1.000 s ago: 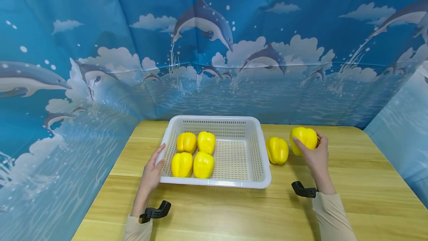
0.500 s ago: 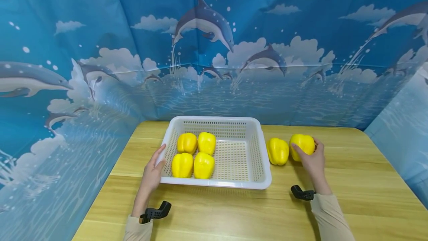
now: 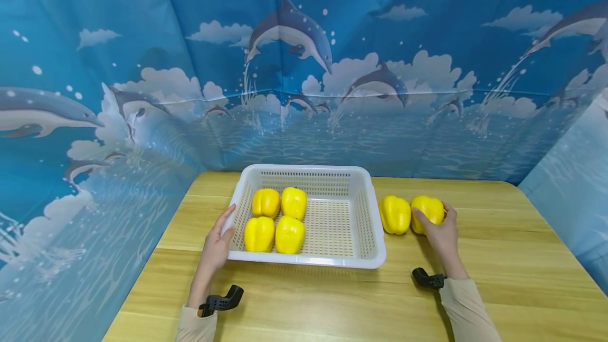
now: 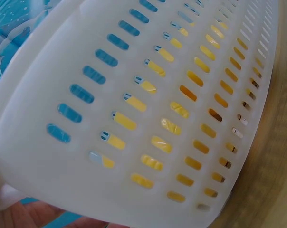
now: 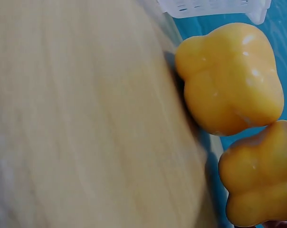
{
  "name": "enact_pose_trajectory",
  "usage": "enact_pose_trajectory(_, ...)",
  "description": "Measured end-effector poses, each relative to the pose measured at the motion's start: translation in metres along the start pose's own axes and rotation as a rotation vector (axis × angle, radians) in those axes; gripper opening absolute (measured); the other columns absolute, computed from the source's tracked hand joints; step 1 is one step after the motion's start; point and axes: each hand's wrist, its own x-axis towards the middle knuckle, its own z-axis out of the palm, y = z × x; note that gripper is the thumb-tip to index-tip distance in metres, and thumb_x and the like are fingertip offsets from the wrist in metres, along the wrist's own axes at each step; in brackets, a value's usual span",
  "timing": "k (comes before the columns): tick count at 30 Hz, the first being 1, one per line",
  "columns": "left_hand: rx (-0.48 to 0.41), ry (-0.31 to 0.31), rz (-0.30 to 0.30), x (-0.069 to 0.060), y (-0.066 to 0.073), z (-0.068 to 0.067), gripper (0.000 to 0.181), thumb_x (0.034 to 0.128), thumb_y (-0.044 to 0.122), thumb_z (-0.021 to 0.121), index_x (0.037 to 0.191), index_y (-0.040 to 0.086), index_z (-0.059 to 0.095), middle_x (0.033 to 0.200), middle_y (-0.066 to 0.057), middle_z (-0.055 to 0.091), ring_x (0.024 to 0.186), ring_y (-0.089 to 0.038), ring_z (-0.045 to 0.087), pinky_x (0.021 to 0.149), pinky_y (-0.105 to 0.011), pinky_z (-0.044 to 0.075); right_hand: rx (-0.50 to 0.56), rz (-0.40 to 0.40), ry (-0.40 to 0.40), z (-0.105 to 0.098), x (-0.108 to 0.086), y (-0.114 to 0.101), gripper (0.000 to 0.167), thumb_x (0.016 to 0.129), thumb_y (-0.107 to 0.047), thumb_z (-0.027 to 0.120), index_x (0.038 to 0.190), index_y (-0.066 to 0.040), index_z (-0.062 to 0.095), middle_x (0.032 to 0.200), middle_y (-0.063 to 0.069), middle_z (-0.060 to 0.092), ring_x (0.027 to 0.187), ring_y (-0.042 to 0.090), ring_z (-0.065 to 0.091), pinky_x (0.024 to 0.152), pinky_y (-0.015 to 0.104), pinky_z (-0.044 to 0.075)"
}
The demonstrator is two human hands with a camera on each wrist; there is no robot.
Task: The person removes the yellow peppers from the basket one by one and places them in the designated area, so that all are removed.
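A white slotted basket [image 3: 332,261] holds several yellow bell peppers [image 3: 290,235] grouped in its left half. My left hand [image 3: 215,247] grips the basket's left rim; in the left wrist view its fingers [image 4: 43,216] show under the basket wall [image 4: 39,166]. Right of the basket stand two more yellow peppers side by side. The nearer-to-basket one [image 3: 395,215] is free, and my right hand [image 3: 442,231] holds the outer one [image 3: 428,210] between thumb and fingers. In the right wrist view the free pepper [image 5: 234,80] touches the held one [image 5: 262,175].
The wooden table [image 3: 332,305] extends in front of the basket and to the right of my right hand. A blue curtain [image 3: 304,141] with dolphins stands behind the table and along its sides. Black wrist mounts [image 3: 223,301] sit on both forearms.
My right hand has lowered the outer pepper and brought it leftward, beside the free one. The left hand and the basket have barely moved.
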Motion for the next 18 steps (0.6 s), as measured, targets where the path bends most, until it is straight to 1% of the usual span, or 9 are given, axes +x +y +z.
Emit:
enact_pose_trajectory(7,0.001,0.005,0.013,0.0008,-0.0015,0.0,0.05,0.1008,0.008,0.039,0.149,0.023,0.033,0.151,-0.014,0.029,0.131,-0.037,0.036,0.096,-0.057,0.037,-0.006,0.02,-0.03,-0.0004,-0.0022,0.0032,0.098,0.087,-0.05,0.061,0.151,-0.004,0.003,0.152,0.026,0.01,0.134,0.044,0.021,0.104,0.058,0.024)
enact_pose_trajectory(14,0.009,0.009,-0.007,0.0005,-0.0004,0.0001,0.05,0.1011,0.011,0.039,0.148,0.027,0.033,0.152,-0.009,0.028,0.132,-0.034,0.034,0.098,-0.057,0.034,0.001,0.03,-0.061,-0.0017,-0.0024,0.0028,0.099,0.087,-0.051,0.06,0.151,-0.005,0.0,0.152,0.028,0.008,0.134,0.045,0.021,0.103,0.058,0.024)
enact_pose_trajectory(18,0.007,0.004,-0.01,0.0003,0.0,-0.0002,0.05,0.101,0.011,0.038,0.149,0.027,0.032,0.153,-0.009,0.027,0.133,-0.034,0.034,0.099,-0.057,0.034,-0.004,0.038,-0.081,-0.0023,-0.003,0.0018,0.101,0.087,-0.052,0.06,0.151,-0.004,-0.003,0.152,0.028,0.006,0.134,0.045,0.019,0.104,0.058,0.023)
